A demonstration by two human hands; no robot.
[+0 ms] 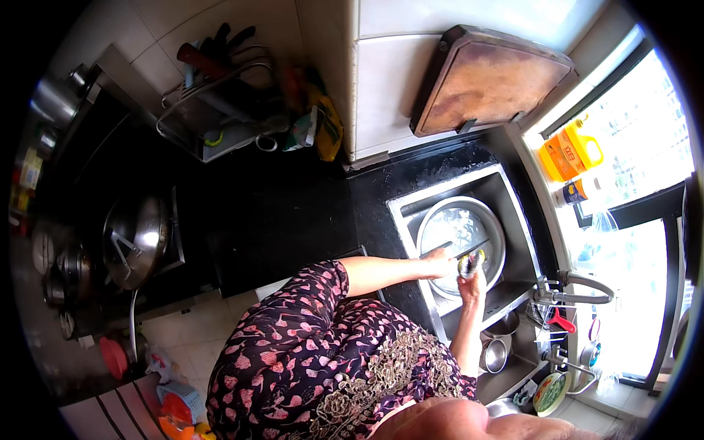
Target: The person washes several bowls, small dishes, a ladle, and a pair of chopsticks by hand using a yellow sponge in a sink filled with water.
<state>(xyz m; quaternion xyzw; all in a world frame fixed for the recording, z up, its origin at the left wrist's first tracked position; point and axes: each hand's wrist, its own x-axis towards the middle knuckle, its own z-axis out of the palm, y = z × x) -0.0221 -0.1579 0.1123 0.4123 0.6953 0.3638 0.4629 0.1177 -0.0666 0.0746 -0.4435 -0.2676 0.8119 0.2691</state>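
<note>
Both hands are over a round metal basin [498, 228] that stands in the steel sink [520, 220] and holds shiny, wet-looking contents. My left hand [438, 265] grips a thin, dark-bladed tool [474, 248], whose blade points towards the right. It looks like a knife or scissors; the fingers hide the handle. My right hand [473, 286] holds a small grey and yellow item [469, 265], perhaps a fish, upright in its fingers. The blade lies right beside this item, and I cannot tell whether they touch.
A faucet [550, 294] stands at the sink's right edge. The second sink bowl holds a metal bowl [494, 355]. Against the wall leans a wooden cutting board [495, 82]. A yellow detergent jug [569, 151] stands on the windowsill, and a lidded wok [137, 242] sits far left.
</note>
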